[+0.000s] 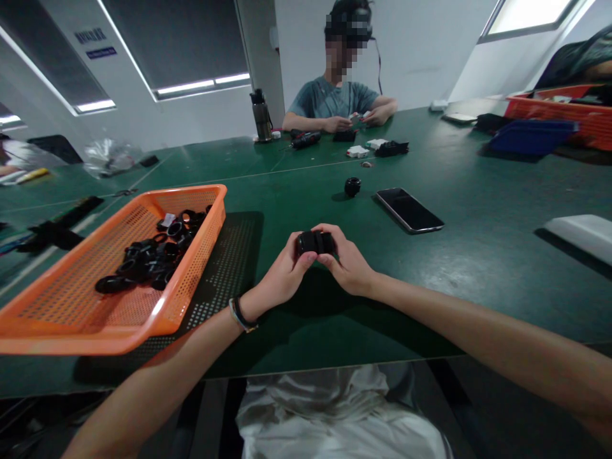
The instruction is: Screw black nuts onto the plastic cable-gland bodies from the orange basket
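Between both hands, just above the green table, is a small black plastic part (315,242), roughly cylindrical with a groove or gap around its middle. My left hand (285,268) is closed on its left end, thumb on the near side. Closed on the right end is my right hand (351,261), with fingers over the top and thumb at the front. Whether it is one part or two pressed together I cannot tell. Farther back a similar black round part (352,186) stands alone. To the left, an orange basket (191,280) holds several black ring-like parts (155,255).
A phone (410,210) lies to the right on the green table (478,268). A white object (583,236) sits at the right edge. Across, a person (337,95) handles small parts near a bottle (261,116). A blue bin (533,136) and red basket (564,118) stand at back right.
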Action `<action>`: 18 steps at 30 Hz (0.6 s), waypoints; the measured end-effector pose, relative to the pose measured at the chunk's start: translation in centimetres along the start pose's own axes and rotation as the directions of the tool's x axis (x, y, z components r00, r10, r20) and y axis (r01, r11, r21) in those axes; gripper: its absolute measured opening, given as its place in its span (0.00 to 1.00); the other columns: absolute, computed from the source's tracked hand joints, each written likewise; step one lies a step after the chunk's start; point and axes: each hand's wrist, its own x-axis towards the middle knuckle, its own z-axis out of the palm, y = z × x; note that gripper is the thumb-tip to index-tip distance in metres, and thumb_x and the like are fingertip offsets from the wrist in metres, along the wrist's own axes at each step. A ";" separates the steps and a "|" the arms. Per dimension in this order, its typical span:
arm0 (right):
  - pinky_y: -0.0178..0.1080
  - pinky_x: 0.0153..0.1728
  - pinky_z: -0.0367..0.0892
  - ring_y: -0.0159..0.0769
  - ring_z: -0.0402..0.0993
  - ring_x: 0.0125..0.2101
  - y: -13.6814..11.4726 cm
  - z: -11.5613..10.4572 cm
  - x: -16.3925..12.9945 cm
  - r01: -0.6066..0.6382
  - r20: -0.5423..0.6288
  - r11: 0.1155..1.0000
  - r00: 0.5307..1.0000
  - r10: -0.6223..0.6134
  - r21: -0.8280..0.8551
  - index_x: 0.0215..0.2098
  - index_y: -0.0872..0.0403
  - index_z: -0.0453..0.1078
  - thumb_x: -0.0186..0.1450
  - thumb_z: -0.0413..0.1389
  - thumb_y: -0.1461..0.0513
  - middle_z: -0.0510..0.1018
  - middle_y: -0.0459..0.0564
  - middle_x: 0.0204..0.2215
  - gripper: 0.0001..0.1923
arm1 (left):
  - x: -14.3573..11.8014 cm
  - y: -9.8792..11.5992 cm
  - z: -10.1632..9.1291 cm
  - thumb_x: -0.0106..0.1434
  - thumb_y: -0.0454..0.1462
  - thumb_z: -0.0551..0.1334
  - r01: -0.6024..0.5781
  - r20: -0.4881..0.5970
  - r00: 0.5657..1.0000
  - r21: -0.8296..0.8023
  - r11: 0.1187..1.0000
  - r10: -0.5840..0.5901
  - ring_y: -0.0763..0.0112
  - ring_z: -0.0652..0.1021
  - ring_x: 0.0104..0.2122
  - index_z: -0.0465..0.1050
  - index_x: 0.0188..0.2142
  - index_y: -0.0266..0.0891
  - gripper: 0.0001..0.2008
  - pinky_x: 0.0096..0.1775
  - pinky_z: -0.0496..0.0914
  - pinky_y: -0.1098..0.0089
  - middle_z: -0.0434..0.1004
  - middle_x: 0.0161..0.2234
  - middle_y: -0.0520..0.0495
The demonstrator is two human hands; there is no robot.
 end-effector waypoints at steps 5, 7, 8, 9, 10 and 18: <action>0.39 0.31 0.66 0.36 0.69 0.30 -1.0 0.3 -0.2 -0.158 -0.021 0.979 0.987 0.162 0.132 0.44 0.54 0.55 0.64 0.40 0.45 0.70 0.52 0.34 0.23 | 0.1 -0.1 -0.2 0.62 0.52 0.48 -0.060 -0.004 0.998 0.070 0.996 0.060 0.68 0.68 0.39 0.56 0.44 0.36 0.22 0.43 0.65 0.67 0.64 0.39 0.45; 0.39 0.32 0.65 0.36 0.69 0.31 -1.2 0.4 -0.2 -0.220 -0.003 0.961 0.975 0.224 0.169 0.44 0.54 0.56 0.64 0.41 0.45 0.70 0.51 0.33 0.22 | 0.2 -0.4 -0.4 0.61 0.53 0.48 -0.095 0.007 0.995 0.124 0.988 0.095 0.68 0.68 0.39 0.55 0.45 0.36 0.23 0.43 0.65 0.67 0.63 0.40 0.44; 0.39 0.32 0.65 0.36 0.69 0.31 -1.2 0.4 -0.1 -0.238 0.009 0.955 0.971 0.240 0.180 0.44 0.54 0.56 0.64 0.41 0.46 0.70 0.50 0.33 0.22 | 0.3 -0.6 -0.6 0.61 0.53 0.48 -0.109 0.018 0.994 0.150 0.983 0.108 0.68 0.68 0.39 0.56 0.45 0.36 0.23 0.43 0.65 0.67 0.63 0.39 0.44; 0.39 0.33 0.64 0.36 0.69 0.31 -1.2 0.4 -0.1 -0.247 0.022 0.951 0.969 0.247 0.186 0.44 0.53 0.56 0.64 0.42 0.46 0.70 0.50 0.34 0.21 | 0.3 -0.8 -0.7 0.61 0.53 0.48 -0.121 0.030 0.993 0.174 0.977 0.118 0.68 0.68 0.38 0.56 0.45 0.36 0.23 0.42 0.65 0.67 0.63 0.39 0.44; 0.39 0.33 0.64 0.36 0.68 0.31 -1.1 0.4 -0.1 -0.254 0.034 0.948 0.967 0.252 0.191 0.44 0.53 0.56 0.64 0.43 0.46 0.70 0.50 0.34 0.21 | 0.4 -1.0 -0.9 0.61 0.53 0.47 -0.131 0.041 0.991 0.198 0.971 0.126 0.68 0.68 0.38 0.56 0.45 0.36 0.23 0.42 0.66 0.66 0.63 0.39 0.44; 0.37 0.29 0.62 0.33 0.65 0.28 -1.2 0.4 0.0 -0.341 0.091 0.899 0.940 0.328 0.275 0.42 0.55 0.58 0.63 0.44 0.46 0.67 0.47 0.29 0.22 | 0.5 -1.4 -1.5 0.61 0.52 0.49 -0.129 0.066 0.991 0.333 0.934 0.113 0.67 0.68 0.35 0.58 0.44 0.36 0.22 0.38 0.66 0.67 0.64 0.37 0.45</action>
